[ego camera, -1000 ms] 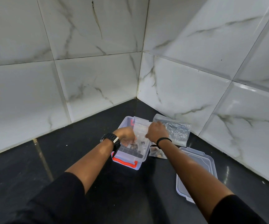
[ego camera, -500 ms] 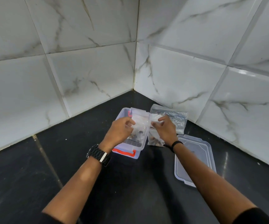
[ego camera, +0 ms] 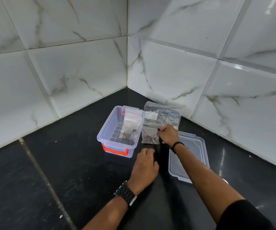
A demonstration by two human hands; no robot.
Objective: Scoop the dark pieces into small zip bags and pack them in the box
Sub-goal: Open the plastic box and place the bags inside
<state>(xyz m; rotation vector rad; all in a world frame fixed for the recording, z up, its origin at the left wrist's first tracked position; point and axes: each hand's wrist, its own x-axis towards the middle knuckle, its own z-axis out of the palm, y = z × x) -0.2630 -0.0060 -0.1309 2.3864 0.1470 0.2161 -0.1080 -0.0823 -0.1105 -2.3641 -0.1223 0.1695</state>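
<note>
A clear plastic box [ego camera: 108, 130] with orange latches stands on the black counter. One small zip bag [ego camera: 130, 125] with dark pieces at its bottom leans inside it against the right wall. A second small zip bag [ego camera: 149, 136] with dark pieces lies flat just right of the box. My right hand [ego camera: 168, 134] pinches that bag's right edge. My left hand [ego camera: 144, 168] hovers low over the counter in front of the box, fingers loosely curled, holding nothing.
A larger clear bag [ego camera: 165, 116] of empty zip bags lies behind, near the tiled wall corner. The box's clear lid [ego camera: 193, 151] lies flat under my right forearm. White marble tile walls close the back and right.
My left hand let go of the bag in the box and drew back toward me. My right hand moved down onto the second bag beside the box.
</note>
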